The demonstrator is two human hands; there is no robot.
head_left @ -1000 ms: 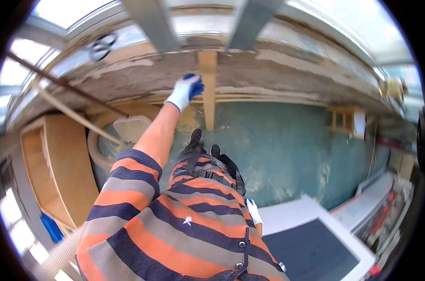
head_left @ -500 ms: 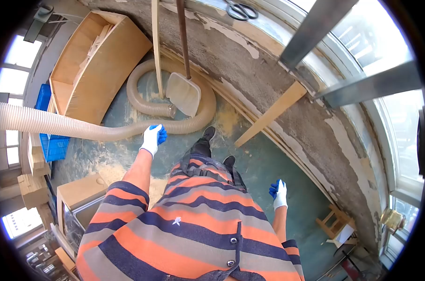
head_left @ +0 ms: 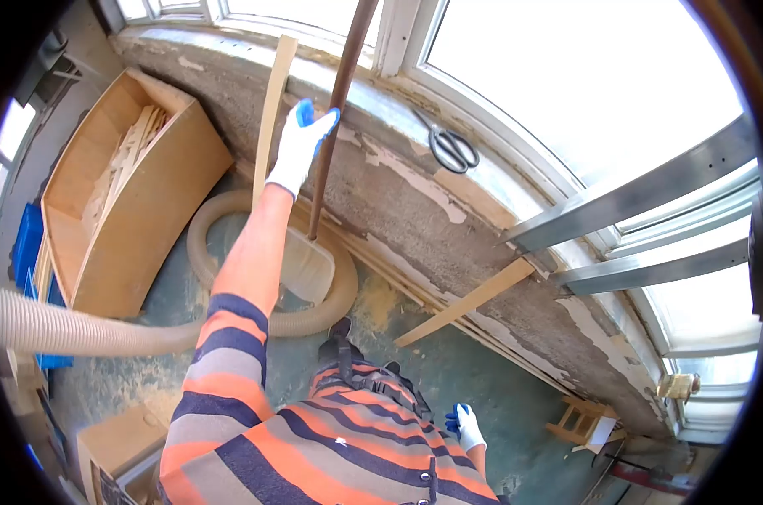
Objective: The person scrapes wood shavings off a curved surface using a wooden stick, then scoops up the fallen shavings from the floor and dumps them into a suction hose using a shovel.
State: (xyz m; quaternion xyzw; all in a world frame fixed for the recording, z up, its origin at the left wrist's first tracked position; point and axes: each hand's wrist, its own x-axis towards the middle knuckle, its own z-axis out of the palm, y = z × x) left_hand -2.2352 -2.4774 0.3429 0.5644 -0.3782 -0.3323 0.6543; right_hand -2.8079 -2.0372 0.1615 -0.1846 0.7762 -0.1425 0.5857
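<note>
My left hand (head_left: pixel 302 147), in a white glove with blue fingertips, is raised at the brown handle (head_left: pixel 338 101) of a long-handled dustpan. Its thumb and fingers are apart, and the thumb side overlaps the handle; firm contact cannot be made out. The dustpan's pale scoop (head_left: pixel 307 268) rests on the floor, inside the bend of a ribbed hose. Left of the handle, a wooden strip (head_left: pixel 274 109) leans upright against the sill. Low beside my body hangs my right hand (head_left: pixel 466 427), gloved alike, with curled fingers and nothing visible in them.
A wooden bin (head_left: pixel 137 219) with offcuts stands at left, near the thick ribbed hose (head_left: pixel 87 324). Black scissors (head_left: pixel 450 150) lie on the sill. Metal bars (head_left: pixel 642 189) jut from the window side. A board (head_left: pixel 466 301) leans against the wall; a cardboard box (head_left: pixel 125 438) sits at lower left.
My left hand has risen forward from above the hose to the dustpan handle, its fingers opening. The view has shifted towards the window. My right hand stays low at my side.
</note>
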